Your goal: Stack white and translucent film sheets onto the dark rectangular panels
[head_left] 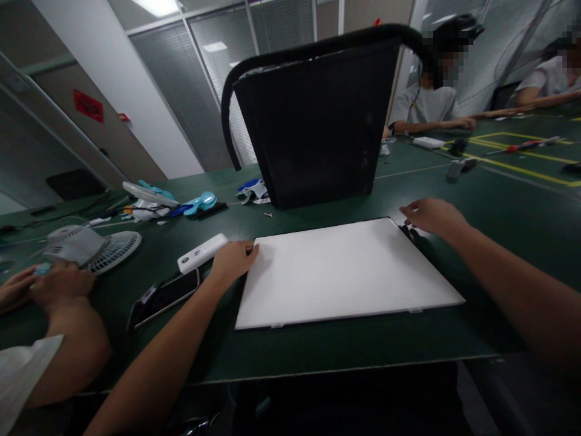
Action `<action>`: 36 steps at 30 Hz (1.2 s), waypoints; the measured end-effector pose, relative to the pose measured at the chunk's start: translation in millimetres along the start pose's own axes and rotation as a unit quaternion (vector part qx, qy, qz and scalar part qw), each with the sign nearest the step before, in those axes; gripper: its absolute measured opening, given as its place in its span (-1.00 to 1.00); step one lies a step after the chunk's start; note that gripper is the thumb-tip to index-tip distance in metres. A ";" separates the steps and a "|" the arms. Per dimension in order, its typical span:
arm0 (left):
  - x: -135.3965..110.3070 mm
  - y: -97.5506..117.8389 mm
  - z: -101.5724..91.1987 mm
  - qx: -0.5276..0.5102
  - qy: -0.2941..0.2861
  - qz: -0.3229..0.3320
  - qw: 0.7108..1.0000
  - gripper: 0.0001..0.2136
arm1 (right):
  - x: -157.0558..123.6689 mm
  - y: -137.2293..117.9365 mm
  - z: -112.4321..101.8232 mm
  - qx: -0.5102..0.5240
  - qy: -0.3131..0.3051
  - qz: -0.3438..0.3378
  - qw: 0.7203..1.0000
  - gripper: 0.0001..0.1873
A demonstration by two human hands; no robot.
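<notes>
A flat white panel lies on the green table in front of me. My left hand rests at the panel's far left corner, its fingers curled against the edge. At the far right corner, the bent fingers of my right hand touch the edge by some small dark parts. Behind the panel stands a tall black monitor shell with a curved rim.
A white power bank and a dark phone lie left of my left hand. A co-worker's hands hold a white fan at far left. Blue and white parts lie behind. Two people sit at the far right.
</notes>
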State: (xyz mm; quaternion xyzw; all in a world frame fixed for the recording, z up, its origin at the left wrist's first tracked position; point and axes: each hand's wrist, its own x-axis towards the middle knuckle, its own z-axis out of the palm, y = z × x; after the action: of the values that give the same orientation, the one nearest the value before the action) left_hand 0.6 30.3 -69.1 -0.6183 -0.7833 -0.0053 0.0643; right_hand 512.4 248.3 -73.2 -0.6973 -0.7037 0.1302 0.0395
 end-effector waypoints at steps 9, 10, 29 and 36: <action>-2.7 5.4 -3.8 -0.011 -0.001 -0.004 1.000 -0.46 | -2.4 -4.1 -1.4 0.166 -0.090 0.042 0.981 -0.49; -2.7 5.4 -3.0 -0.011 -0.003 -0.003 1.000 -0.46 | -3.7 -6.6 -1.0 0.180 -0.098 0.040 0.978 -0.51; -20.1 36.5 -2.7 0.060 -0.026 0.033 0.997 -0.45 | -9.8 -15.3 -2.9 0.165 -0.107 0.028 0.980 -0.51; -13.4 19.5 -5.1 0.000 -0.012 0.000 1.000 -0.45 | -4.5 -9.1 3.3 0.112 -0.073 0.000 0.991 -0.47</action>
State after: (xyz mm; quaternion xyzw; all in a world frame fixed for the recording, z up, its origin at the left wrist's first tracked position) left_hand 23.0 21.5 -66.8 -0.6183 -0.7840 0.0025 0.0549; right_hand 502.9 243.5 -73.7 -0.6773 -0.6854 0.2589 0.0659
